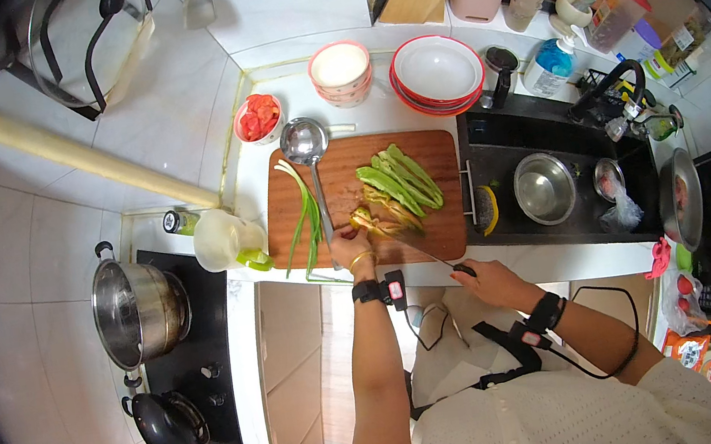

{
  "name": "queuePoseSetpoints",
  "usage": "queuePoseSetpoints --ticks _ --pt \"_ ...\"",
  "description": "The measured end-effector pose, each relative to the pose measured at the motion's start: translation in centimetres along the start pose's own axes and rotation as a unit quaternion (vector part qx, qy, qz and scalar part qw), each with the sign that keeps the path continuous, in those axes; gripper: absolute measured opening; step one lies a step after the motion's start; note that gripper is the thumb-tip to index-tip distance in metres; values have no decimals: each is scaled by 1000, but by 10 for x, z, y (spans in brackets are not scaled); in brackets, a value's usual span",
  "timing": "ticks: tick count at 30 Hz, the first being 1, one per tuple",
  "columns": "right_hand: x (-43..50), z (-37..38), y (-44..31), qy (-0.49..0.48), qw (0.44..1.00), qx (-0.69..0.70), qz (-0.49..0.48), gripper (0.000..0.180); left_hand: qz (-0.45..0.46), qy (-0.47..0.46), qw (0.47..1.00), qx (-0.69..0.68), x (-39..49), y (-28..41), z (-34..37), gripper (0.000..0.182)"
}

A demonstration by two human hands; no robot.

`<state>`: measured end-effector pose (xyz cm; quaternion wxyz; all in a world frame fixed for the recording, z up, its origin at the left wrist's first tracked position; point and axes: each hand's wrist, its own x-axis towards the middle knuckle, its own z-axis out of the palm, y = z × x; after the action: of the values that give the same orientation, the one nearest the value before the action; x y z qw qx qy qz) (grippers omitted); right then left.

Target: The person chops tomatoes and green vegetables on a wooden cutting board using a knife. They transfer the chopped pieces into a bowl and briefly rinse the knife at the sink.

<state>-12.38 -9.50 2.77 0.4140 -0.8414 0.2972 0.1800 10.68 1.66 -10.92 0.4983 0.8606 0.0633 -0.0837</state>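
Note:
My right hand [492, 281] grips the black handle of a kitchen knife [431, 257], whose blade reaches over the lower edge of the wooden cutting board [334, 170]. On the board, my left hand [351, 245] holds the end of a yellowish-green pepper piece [366, 220]. Green pepper pieces [401, 181] lie just above it. A metal ladle [306, 143] rests across the board, its handle running down beside my left hand. Left of the ladle lie green scallions [309, 222]. Where the knife's edge meets the pepper is blurred.
A black sink [495, 139] with a metal bowl [543, 188] adjoins the board's right side. Beyond the board stand a bowl of cut tomatoes [258, 118], stacked bowls [341, 72] and plates [438, 72]. Left are a plastic pitcher [220, 239], a steel pot [135, 313] and a black wok [166, 433].

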Motion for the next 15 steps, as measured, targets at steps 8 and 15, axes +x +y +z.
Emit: queuePoseSetpoints --ticks 8,15 --pt "-8 -13 -10 75 985 155 -18 46 7 -14 1000 -4 -6 7 -5 34" --pt "21 -1 -26 132 976 170 -37 38 166 92 969 157 -26 39 7 48"
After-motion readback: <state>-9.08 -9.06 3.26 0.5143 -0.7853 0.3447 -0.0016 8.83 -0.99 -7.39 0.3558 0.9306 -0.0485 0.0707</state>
